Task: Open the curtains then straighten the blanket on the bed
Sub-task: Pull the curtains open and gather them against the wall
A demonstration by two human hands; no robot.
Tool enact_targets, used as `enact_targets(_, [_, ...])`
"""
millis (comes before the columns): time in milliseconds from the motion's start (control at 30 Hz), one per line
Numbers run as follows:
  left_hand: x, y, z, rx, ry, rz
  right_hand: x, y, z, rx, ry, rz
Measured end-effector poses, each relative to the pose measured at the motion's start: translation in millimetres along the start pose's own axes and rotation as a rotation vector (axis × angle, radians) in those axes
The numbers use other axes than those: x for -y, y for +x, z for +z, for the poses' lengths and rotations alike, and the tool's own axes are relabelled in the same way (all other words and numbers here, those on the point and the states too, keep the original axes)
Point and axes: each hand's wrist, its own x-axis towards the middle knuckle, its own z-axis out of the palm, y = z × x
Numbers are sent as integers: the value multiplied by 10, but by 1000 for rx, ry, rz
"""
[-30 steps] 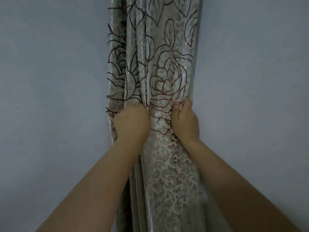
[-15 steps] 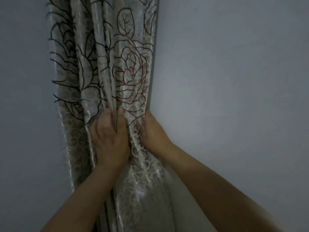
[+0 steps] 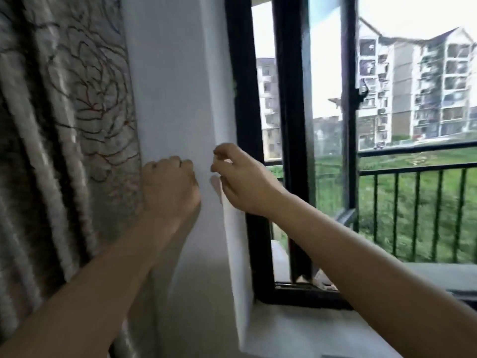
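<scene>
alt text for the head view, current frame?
Two bare hands reach toward a white wall corner: the left hand is curled at the edge of a bunched floral curtain, and the right hand is loosely curled at the corner itself. To the right, a black-framed window shows a railing, grass and apartment blocks.

I'm seeing the curtain (image 3: 64, 120) as shiny woven cloth, satin sheen on its folds. The wall (image 3: 170, 81) looks smooth, matt paint. The window frame (image 3: 289, 125) reads dark, slightly glossy metal; the railing (image 3: 413, 192) matt black metal.
</scene>
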Motion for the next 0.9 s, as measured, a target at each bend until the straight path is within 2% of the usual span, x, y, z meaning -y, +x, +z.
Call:
enact_targets(67, [-531,60,-77,-107,-85,27,-311,-440,-362,51,-82,45])
enact_targets(133, [-1169,83,-173,-115,-197,91,-673,-976,-795,102,-174,144])
enact_targets(200, [-1813,94,-240,-89,-287,162,-1023,-1474,-1199,156,-278,245])
enact_targets(367, [-3534,13,-548,101,-427,385,-1659,-2488,-2284,315,-524,510])
enact_targets(467, [-4497,-2,-793,160,-465,522,-1907,-3033,-2971,309,-625,678])
enact_targets(667, [-6466,-189,-1648,162,-766,799,-2177,-4307,-4485,327,-884,1031])
enact_targets(767, [-7278,-328,-2080,183,-946,912,-2277,-4818,-5107,343,-1015,1191])
enact_targets(900, [-8261,-533,-2681,198,-1072,1108,-2353,-5332,-5904,324,-1149,1415])
